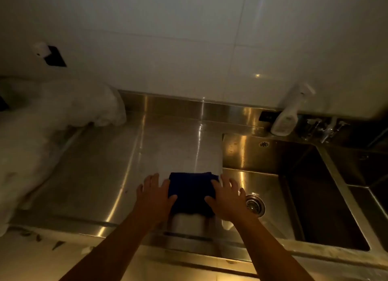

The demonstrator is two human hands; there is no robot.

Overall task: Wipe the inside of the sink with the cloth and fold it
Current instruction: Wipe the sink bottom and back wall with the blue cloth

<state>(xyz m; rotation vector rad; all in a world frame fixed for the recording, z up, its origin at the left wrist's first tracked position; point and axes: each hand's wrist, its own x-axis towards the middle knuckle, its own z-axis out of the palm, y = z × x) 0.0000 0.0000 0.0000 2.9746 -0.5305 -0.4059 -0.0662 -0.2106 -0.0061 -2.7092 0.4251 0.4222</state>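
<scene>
A dark blue cloth [191,191] lies folded into a small rectangle on the steel counter [94,175], just left of the sink [262,154]. My left hand [154,193] rests flat at the cloth's left edge, fingers spread, thumb on the fabric. Over the right edge lies my right hand [227,196], also flat with fingers apart, reaching above the sink's left rim. Neither hand grips the cloth. The sink is a deep steel basin with a round drain [255,205] near my right hand.
A white spray bottle [287,115] stands behind the sink against the tiled wall, with a tap [327,129] to its right. Crumpled white plastic sheeting [52,121] covers the counter's left end. A dark wall socket [55,57] sits on the wall at upper left.
</scene>
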